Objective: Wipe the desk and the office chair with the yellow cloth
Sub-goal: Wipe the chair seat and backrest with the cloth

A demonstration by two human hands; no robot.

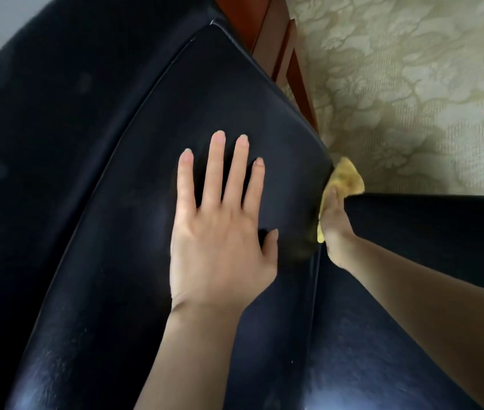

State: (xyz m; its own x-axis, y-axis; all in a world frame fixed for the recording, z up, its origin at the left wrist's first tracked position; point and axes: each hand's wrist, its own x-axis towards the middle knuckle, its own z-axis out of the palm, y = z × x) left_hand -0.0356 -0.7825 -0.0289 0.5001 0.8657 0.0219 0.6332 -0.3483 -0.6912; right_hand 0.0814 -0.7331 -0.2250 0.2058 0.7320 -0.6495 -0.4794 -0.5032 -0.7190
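Black leather of the office chair (175,99) filled most of the view. Your left hand (220,232) lay flat on the cushion, fingers spread and straight, holding nothing; judged as bracing the chair. Your right hand (335,232) held the yellow cloth (348,177) against the cushion's right edge, with cloth showing above and below the hand.

Step judged: chair wipe, side-edge pass. Desk status could not be assessed.

Next move would call for running the cloth along that edge seam with steady pressure, then over the top face, lifting the left hand clear.

Hidden: right fingers sat behind the cloth and the cushion edge, so you could not tell whether they curled round the cloth or pressed it flat. Reddish wood (279,39) by the patterned carpet (412,84) was cropped; desk or not, unclear.
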